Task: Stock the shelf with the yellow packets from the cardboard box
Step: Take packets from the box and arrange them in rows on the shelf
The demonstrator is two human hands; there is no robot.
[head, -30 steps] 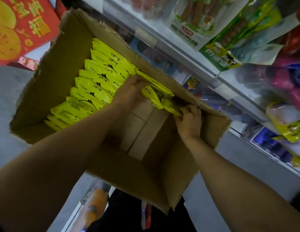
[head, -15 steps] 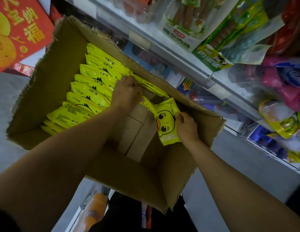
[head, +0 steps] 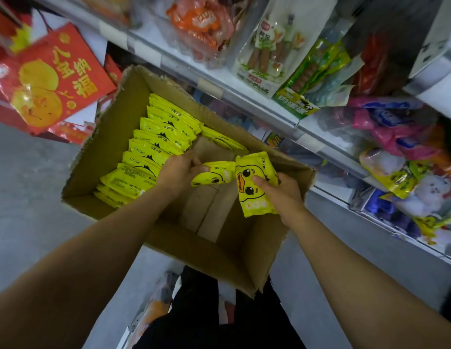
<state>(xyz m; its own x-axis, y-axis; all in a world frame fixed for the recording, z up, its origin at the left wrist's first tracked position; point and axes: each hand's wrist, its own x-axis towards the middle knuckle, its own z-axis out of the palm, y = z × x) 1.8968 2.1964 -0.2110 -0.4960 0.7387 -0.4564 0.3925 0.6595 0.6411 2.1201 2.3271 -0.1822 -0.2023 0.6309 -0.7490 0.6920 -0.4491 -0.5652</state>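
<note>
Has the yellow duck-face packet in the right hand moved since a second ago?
Yes. The yellow duck-face packet in the right hand has come up from the far wall of the brown cardboard box, toward the person.

Both bare forearms reach up from 7 and 5 o'clock toward centre. The left hand (head: pixel 178 170) is curled in a pinch; the right hand (head: pixel 282 191) is clenched, thumb on top.

A grey floor (head: pixel 25 210) runs beneath white shop shelving (head: pixel 259 104) crowded with bagged snacks (head: pixel 267 51). A red gift box (head: pixel 55 79) with gold characters stands at the left.
</note>
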